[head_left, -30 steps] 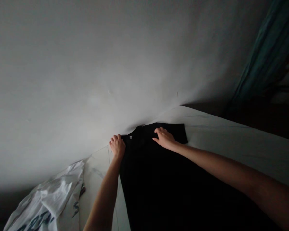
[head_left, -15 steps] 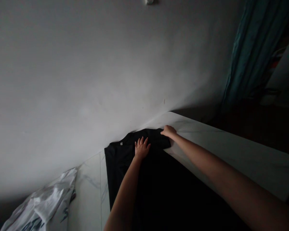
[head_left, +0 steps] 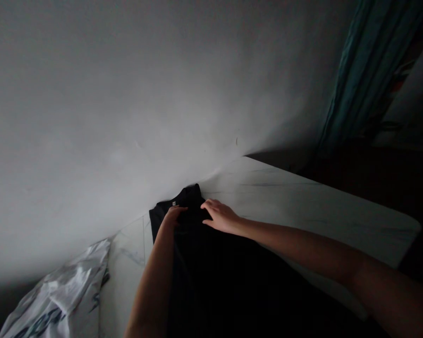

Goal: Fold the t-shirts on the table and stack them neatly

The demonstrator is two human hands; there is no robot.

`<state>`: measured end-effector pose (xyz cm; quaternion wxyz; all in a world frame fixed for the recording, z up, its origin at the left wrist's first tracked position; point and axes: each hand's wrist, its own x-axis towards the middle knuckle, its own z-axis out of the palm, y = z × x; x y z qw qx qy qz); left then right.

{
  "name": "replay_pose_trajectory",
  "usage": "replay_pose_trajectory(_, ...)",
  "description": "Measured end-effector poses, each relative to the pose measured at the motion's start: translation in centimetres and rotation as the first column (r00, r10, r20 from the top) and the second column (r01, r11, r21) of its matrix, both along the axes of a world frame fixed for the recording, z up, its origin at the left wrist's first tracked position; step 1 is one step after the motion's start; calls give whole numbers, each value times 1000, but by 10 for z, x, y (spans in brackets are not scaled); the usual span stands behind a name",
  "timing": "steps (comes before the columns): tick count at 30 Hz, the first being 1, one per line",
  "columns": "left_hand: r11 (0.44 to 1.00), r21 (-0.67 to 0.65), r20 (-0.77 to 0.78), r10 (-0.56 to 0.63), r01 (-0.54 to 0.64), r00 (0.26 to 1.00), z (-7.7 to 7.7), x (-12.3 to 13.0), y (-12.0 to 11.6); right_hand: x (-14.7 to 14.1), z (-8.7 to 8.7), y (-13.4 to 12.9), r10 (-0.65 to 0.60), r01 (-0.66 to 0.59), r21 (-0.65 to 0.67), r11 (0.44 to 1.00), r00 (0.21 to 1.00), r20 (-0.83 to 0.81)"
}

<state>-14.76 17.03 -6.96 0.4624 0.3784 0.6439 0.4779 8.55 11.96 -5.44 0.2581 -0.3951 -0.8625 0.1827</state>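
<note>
L hand (head_left: pixel 174 216), curved R hand (head_left: pixel 221 216) | matte blk garment (head_left: pixel 211 267) | marbled tbl (head_left: pixel 289 195)

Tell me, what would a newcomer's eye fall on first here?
Probably the black garment lying across the pale, veined table at bottom centre, with the left hand near the garment's small light label and the right hand toward its right edge. Next comes the crumpled white item with dark lettering at lower left. At upper right hangs a teal curtain.
</note>
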Motion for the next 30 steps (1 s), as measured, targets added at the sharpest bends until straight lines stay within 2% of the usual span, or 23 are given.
replay_pose_trajectory(2,999,-40,-71,27,-30,997,-5,-1,-5,37,-14,-18,-108,112,-61,992,991,74)
replay_pose_trajectory(6,995,-62,-172,70,-81,983,-12,8,0,100,-35,-63,-160,189,-178,966,973,168)
replay_pose_trajectory(10,993,-19,-243,106,-114,964,-14,14,10,135,-43,-114,-267,296,-103,950,936,229)
replay_pose_trajectory(14,988,16,-326,147,-150,934,-14,17,13,151,-47,-150,-369,376,26,926,889,272)
replay_pose_trajectory(19,984,28,-435,170,-176,884,-11,20,11,157,-44,-166,-366,358,82,930,887,282)
replay_pose_trajectory(23,981,23,-512,177,-193,840,-5,20,5,159,-39,-176,-406,364,181,914,787,464)
replay_pose_trajectory(26,981,35,-561,175,-188,809,0,21,0,168,-40,-186,-483,401,270,875,708,515)
replay_pose_trajectory(28,983,42,-577,170,-179,799,3,23,-2,176,-42,-193,-527,404,341,849,705,476)
replay_pose_trajectory(30,984,45,-580,167,-174,797,6,25,-2,181,-42,-202,-520,371,401,838,765,379)
